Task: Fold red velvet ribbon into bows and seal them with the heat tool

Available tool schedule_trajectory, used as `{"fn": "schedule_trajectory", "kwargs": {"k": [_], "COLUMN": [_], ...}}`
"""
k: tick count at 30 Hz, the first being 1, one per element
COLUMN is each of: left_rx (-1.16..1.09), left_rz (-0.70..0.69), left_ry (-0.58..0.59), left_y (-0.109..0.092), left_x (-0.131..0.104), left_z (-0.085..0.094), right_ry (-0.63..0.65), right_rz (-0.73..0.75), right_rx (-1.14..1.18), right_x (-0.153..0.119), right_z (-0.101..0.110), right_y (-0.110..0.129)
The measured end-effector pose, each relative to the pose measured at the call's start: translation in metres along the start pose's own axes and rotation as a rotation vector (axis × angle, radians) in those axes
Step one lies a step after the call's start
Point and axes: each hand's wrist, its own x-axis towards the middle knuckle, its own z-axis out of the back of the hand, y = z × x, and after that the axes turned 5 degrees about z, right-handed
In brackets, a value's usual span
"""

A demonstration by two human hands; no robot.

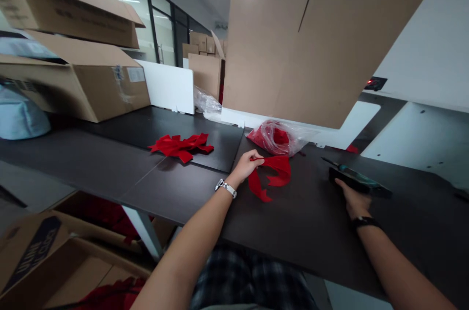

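Pinched in my left hand (249, 163), closed, is a looped red ribbon (280, 171) whose notched tails hang over the dark table (198, 188). My right hand (353, 198) is wrapped round a dark and teal tool (361, 180) at the right; its long thin tip points to the left and its exact kind is hard to tell. A pile of red ribbon pieces (181, 147) lies left of my left hand. Just behind the held ribbon rests a clear plastic bag (289, 140) with red material in it.
Large cardboard boxes (110, 86) stand at the back left beside a pale blue bag (22, 113). A tall cardboard sheet (286, 51) rises behind the table. Below the table's left edge are open boxes (84, 271) with red fabric.
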Motion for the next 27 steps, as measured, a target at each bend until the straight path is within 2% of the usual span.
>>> {"fn": "schedule_trajectory", "kwargs": {"k": [3, 7, 9, 13, 16, 18, 20, 24, 27], "left_rx": [-0.045, -0.072, -0.07, -0.105, -0.16, -0.164, -0.155, -0.156, -0.168], "left_rz": [0.044, 0.109, 0.115, 0.114, 0.134, 0.151, 0.158, 0.152, 0.153], "left_ry": [-0.012, -0.027, -0.032, -0.101, -0.203, -0.274, -0.327, -0.373, -0.367], "left_y": [-0.001, -0.001, 0.0, -0.001, -0.002, -0.002, -0.001, -0.001, -0.004], "left_x": [0.0, 0.001, 0.002, 0.004, 0.006, 0.007, 0.009, 0.01, 0.009], "left_z": [-0.001, -0.002, -0.001, 0.005, 0.01, 0.012, 0.013, 0.012, 0.011], "right_ry": [-0.065, -0.142, -0.136, 0.016, 0.191, 0.353, 0.459, 0.555, 0.622], "right_rz": [-0.112, -0.075, -0.038, -0.006, -0.02, 0.031, 0.12, 0.318, 0.373], "right_rx": [0.126, 0.28, 0.306, 0.299, 0.296, 0.33, 0.391, 0.42, 0.435], "right_x": [-0.008, -0.023, -0.032, -0.055, -0.078, -0.093, -0.105, -0.112, -0.11], "right_z": [0.002, 0.004, 0.003, -0.002, -0.007, -0.009, -0.01, -0.01, -0.013], "right_y": [0.007, 0.024, 0.032, 0.044, 0.052, 0.058, 0.063, 0.062, 0.055]}}
